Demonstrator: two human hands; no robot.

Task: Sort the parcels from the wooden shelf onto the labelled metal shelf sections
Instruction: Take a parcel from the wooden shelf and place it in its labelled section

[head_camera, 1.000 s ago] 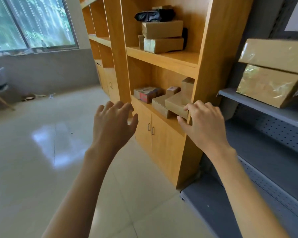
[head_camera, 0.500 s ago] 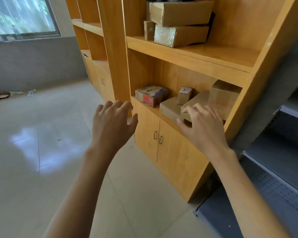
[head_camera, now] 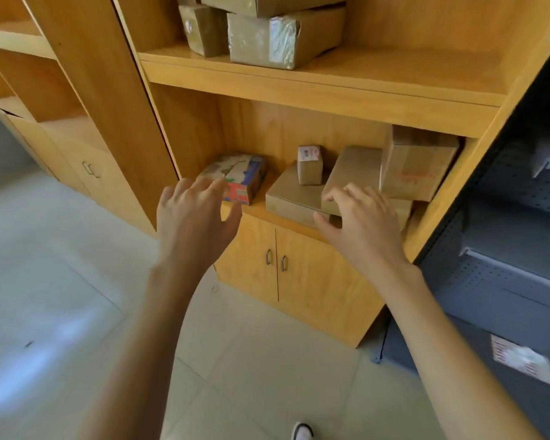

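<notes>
From the head view, both hands reach empty toward the lower bay of the wooden shelf (head_camera: 315, 90). The left hand (head_camera: 194, 214), fingers spread, is near the colourful box (head_camera: 235, 177). The right hand (head_camera: 362, 223), fingers loosely bent, hovers over the flat brown parcel (head_camera: 351, 173).

That parcel leans on a lower box (head_camera: 291, 198), with a small labelled box (head_camera: 309, 165) just beside it and a taller carton (head_camera: 416, 163) on its right. Pulling it carelessly could topple these neighbours. Its long axis runs near to far, tilted upward at the back.
</notes>
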